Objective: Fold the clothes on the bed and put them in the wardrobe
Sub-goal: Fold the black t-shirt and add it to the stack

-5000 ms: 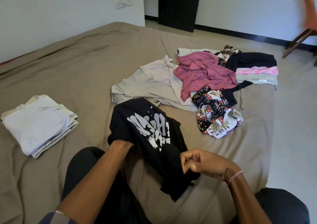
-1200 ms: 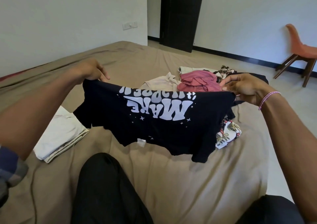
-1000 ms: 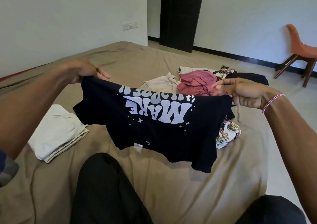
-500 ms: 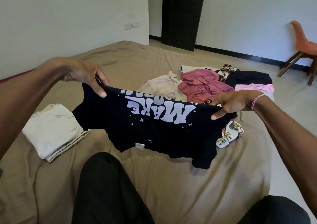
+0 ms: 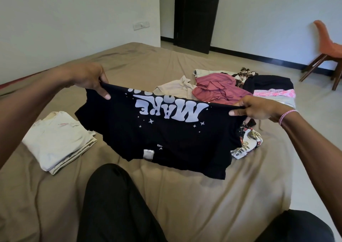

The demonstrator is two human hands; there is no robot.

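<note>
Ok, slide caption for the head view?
Left hand and right hand hold a black printed T-shirt stretched over the bed, beside a folded pile and unfolded clothes.

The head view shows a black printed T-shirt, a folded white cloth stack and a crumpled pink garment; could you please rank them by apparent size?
1. black printed T-shirt, held nearest the camera.
2. folded white cloth stack.
3. crumpled pink garment, farther off and partly hidden, so ranks two and three are unsure.

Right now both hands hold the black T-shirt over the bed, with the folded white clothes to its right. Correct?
No: the head view shows the folded white clothes left of the black T-shirt, which the left hand and right hand hold.
</note>
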